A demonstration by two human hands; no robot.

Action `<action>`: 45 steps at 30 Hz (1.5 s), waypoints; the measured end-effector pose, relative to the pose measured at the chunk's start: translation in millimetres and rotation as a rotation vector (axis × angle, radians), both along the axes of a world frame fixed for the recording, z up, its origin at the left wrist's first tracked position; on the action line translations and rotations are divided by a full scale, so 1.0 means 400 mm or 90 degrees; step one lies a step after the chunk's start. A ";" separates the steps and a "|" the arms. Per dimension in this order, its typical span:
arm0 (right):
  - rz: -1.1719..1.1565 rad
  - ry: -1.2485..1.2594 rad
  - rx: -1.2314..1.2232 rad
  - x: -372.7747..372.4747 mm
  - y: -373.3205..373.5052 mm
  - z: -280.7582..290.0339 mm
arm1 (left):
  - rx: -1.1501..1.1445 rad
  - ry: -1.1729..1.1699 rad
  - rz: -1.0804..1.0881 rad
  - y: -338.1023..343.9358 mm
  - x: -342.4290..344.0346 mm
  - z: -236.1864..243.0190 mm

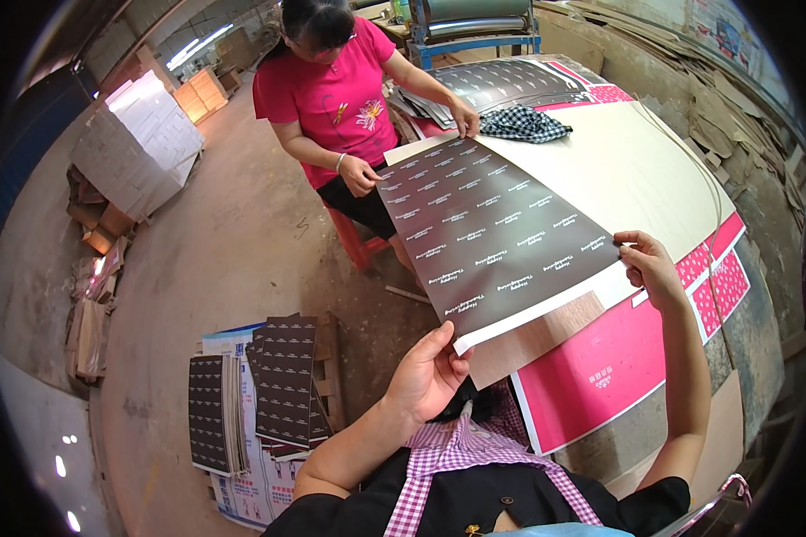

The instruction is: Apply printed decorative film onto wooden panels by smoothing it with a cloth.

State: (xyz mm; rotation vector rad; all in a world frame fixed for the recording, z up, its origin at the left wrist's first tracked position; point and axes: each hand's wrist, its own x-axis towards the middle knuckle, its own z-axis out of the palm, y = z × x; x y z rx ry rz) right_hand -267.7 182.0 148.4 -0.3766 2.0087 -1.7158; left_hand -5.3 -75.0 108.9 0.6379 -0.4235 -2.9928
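Note:
A large dark brown sheet (501, 228) printed with rows of white lettering is stretched between me and a co-worker. My left hand (425, 371) pinches its near left corner, where a white margin shows. With thumb and fingers, my right hand (647, 266) grips the near right corner. At the far edge the co-worker's two hands (360, 174) hold the other corners. Beneath the sheet lie a cream board (640, 161) and a wood-toned board (537, 336). A pink printed sheet (595, 385) lies on the table close to my right forearm.
A checkered cloth (524, 123) and a stack of dark printed sheets (501, 85) are on the table's far side. A co-worker in a pink shirt (336, 107) faces me. Stacked dark printed boards (287, 380) stand low at my left. White stacks (139, 148) are farther back.

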 end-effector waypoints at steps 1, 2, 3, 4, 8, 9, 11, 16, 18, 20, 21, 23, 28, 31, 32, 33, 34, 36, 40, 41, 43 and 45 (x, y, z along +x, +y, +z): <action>0.003 -0.002 -0.003 0.000 0.000 0.000 | 0.001 0.000 0.000 0.000 0.000 -0.001; 0.002 -0.002 -0.003 0.000 0.000 0.000 | 0.001 0.000 -0.001 -0.001 -0.001 -0.002; 0.001 0.001 -0.002 0.000 0.000 0.000 | 0.003 -0.001 0.000 -0.001 -0.001 -0.003; 0.000 0.004 -0.002 0.000 -0.001 0.000 | 0.004 -0.003 0.000 -0.001 -0.001 -0.003; 0.001 0.003 0.002 -0.004 0.000 -0.006 | -0.013 -0.017 0.003 0.002 -0.003 0.004; 0.001 0.000 -0.002 -0.005 0.001 -0.008 | -0.013 -0.015 0.002 0.001 -0.003 0.002; 0.001 -0.003 -0.005 -0.006 0.002 -0.010 | -0.014 -0.014 0.001 0.002 -0.003 0.003; -0.002 -0.003 -0.004 -0.006 0.000 -0.012 | -0.009 -0.009 0.002 -0.001 -0.006 -0.005; -0.002 -0.002 -0.003 -0.005 -0.002 -0.010 | -0.008 -0.011 0.002 -0.003 -0.005 -0.009; -0.002 -0.001 -0.002 -0.006 0.000 -0.011 | -0.007 -0.012 0.001 -0.002 -0.007 -0.008; 0.000 -0.003 -0.006 -0.009 0.001 -0.014 | -0.013 -0.016 0.001 -0.001 -0.008 -0.005; 0.003 -0.005 -0.009 -0.013 0.003 -0.020 | -0.020 -0.019 0.000 0.000 -0.010 -0.004; -0.002 -0.013 -0.007 -0.017 0.003 -0.028 | -0.018 -0.027 0.000 0.000 -0.014 -0.003; -0.001 -0.021 -0.012 -0.016 0.003 -0.027 | -0.021 -0.032 0.002 0.001 -0.015 -0.003; -0.001 -0.021 -0.012 -0.017 0.003 -0.028 | -0.021 -0.032 0.002 0.001 -0.015 -0.003; 0.001 -0.021 -0.013 -0.018 0.004 -0.030 | -0.022 -0.036 0.003 0.001 -0.015 -0.003; 0.002 -0.020 -0.013 -0.019 0.004 -0.031 | -0.022 -0.039 0.003 0.002 -0.015 -0.003; -0.001 -0.017 -0.012 -0.018 0.003 -0.027 | -0.023 -0.038 0.002 0.001 -0.015 -0.003; -0.017 -0.010 -0.002 -0.013 -0.005 -0.018 | -0.021 -0.041 0.002 0.001 -0.016 -0.002; -0.018 -0.010 -0.002 -0.014 -0.004 -0.019 | -0.020 -0.041 0.002 0.001 -0.016 -0.001; -0.012 -0.013 -0.016 -0.018 -0.001 -0.023 | -0.025 -0.039 0.002 0.001 -0.016 0.000; -0.012 -0.014 -0.017 -0.019 -0.003 -0.022 | -0.022 -0.035 0.002 0.000 -0.016 -0.003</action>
